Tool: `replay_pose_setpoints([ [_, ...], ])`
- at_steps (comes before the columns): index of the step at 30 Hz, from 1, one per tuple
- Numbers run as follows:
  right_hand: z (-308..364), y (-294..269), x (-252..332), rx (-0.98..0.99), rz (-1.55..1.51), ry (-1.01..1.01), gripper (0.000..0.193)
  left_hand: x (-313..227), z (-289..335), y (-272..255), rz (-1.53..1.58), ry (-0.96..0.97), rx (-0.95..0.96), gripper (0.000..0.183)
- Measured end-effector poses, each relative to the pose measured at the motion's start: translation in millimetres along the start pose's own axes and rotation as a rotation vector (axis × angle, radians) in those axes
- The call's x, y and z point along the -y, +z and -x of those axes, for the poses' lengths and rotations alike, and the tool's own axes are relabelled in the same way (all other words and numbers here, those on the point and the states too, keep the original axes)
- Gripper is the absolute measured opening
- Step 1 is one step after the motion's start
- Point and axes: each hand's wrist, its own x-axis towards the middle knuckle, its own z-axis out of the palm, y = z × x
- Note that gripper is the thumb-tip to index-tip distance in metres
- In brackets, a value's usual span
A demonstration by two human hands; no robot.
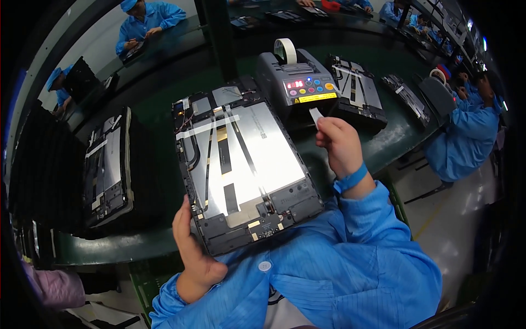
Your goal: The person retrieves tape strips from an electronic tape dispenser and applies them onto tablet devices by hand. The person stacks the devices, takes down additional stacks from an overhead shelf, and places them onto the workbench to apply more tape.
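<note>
An opened tablet [268,159], with a silver plate, dark ribbon cables and a black frame, lies tilted in front of me. A whitish tape strip crosses its upper left part. My left hand [194,255] holds its lower left edge, the fingers along the side and the thumb near the corner. At the outlet of a grey tape dispenser [298,82], my right hand [341,143] pinches the end of a short whitish tape piece [315,113]. A roll of cream tape [286,51] stands on top of the dispenser, which has a lit red display and coloured buttons.
On the left, another opened tablet [107,164] lies on a stack beside piled black trays [46,159]. More opened tablets [359,90] lie right of the dispenser on the green bench [109,247]. Co-workers in blue sit at the right and across the bench.
</note>
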Motion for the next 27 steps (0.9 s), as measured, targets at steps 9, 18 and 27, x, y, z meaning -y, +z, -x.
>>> replay_pose_setpoints([
  [9,59,35,78,0.786,0.576,-0.766,0.010,-49,-76,-30,-0.184,0.277,-0.007,0.056],
  [18,67,75,85,0.941,0.667,-0.969,0.008,-76,-104,-17,-0.088,0.235,0.271,0.011],
  [27,40,101,95,0.925,0.455,-0.872,0.024,-53,-130,-20,-0.164,0.393,0.173,0.016],
])
